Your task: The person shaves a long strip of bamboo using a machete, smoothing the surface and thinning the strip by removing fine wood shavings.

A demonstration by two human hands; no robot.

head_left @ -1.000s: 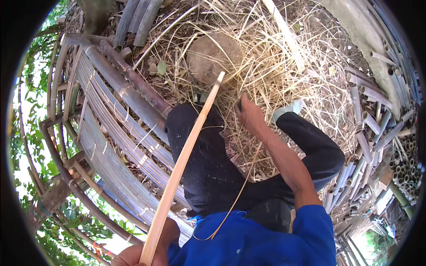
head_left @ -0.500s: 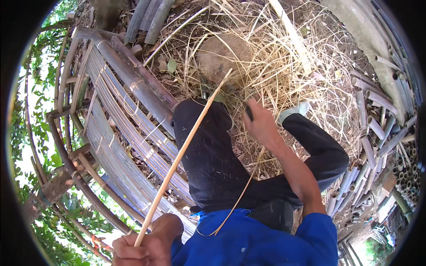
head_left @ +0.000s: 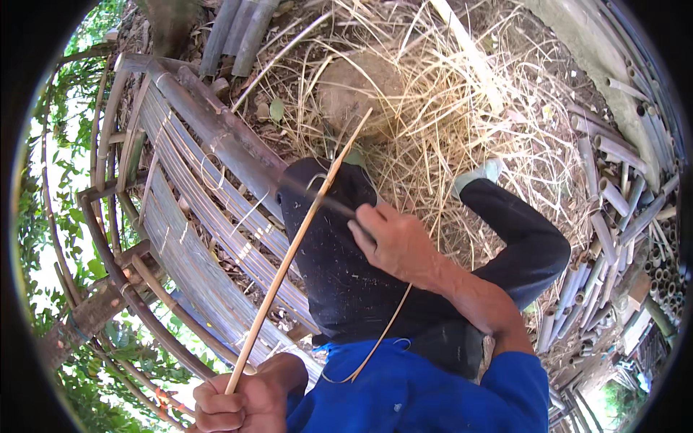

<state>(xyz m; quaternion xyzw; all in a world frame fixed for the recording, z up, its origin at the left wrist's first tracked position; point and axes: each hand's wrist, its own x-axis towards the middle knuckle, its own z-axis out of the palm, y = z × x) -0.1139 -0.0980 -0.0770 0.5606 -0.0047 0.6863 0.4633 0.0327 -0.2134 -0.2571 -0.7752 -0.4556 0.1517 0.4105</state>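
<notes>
The left hand [head_left: 234, 400] is fisted round the near end of a long bamboo strip [head_left: 299, 245], which slants up over the dark-trousered knee [head_left: 339, 267], braced there, it seems, for shaving. The right hand [head_left: 393, 242] grips a dark blade [head_left: 317, 196] laid across the strip. A bamboo bench [head_left: 195, 216] crowds the left — straw [head_left: 447, 108] ahead leaves room.
</notes>
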